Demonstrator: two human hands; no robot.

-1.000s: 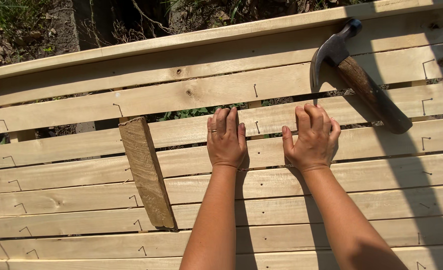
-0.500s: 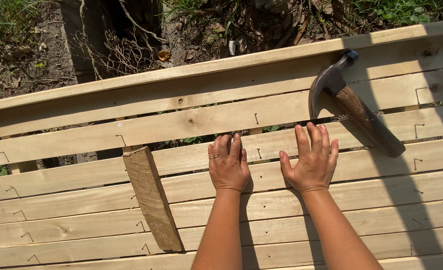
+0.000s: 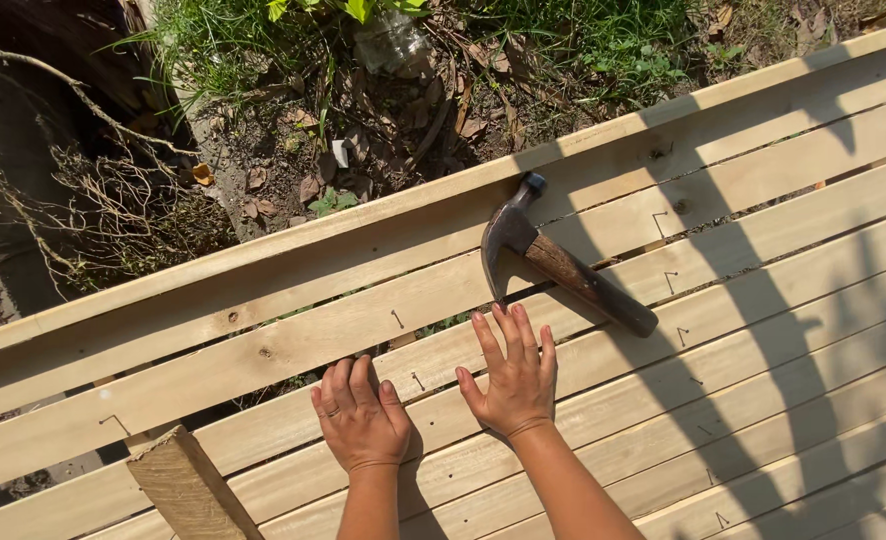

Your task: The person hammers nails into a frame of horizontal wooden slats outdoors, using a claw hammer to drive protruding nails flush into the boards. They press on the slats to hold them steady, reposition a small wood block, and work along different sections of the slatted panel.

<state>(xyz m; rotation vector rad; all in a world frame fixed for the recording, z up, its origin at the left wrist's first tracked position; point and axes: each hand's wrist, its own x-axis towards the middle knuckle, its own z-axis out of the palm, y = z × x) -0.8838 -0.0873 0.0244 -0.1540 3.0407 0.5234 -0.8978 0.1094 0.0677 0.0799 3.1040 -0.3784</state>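
Fingers spread, left hand point(image 3: 361, 425) and right hand point(image 3: 511, 379) press flat on slats point(image 3: 263, 395).

Pale wooden plank point(image 3: 603, 365) lying flat among parallel slats, both palms pressed flat on it

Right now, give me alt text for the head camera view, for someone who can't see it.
Two bare hands, the left hand and right hand, press flat on pale wooden slats in sunlight. A claw hammer lies on the slats just beyond the right hand, a short loose board lies at lower left, and weedy ground shows beyond.
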